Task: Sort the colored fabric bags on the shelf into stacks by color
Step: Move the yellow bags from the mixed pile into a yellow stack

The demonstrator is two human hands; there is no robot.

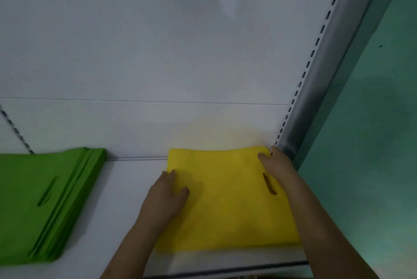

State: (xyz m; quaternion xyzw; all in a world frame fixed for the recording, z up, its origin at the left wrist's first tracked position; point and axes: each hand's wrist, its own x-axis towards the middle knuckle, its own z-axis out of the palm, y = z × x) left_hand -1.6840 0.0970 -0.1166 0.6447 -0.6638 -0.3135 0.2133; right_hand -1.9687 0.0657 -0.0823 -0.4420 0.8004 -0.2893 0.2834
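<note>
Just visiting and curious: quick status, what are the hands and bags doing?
Left hand flat on yellow bags, left edge. Right hand on their far right corner, fingers straight. Green bags stacked apart, to the left. Nothing in the way.

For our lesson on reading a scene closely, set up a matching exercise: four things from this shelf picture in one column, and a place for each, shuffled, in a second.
Column A
1. green stack
2. yellow stack
3. left hand
4. right hand

Column B
a. on the yellow stack's left edge
b. left end of the shelf
c. yellow stack's far right corner, by the slotted post
d. under both hands

Pairs: 1-b, 2-d, 3-a, 4-c
</note>
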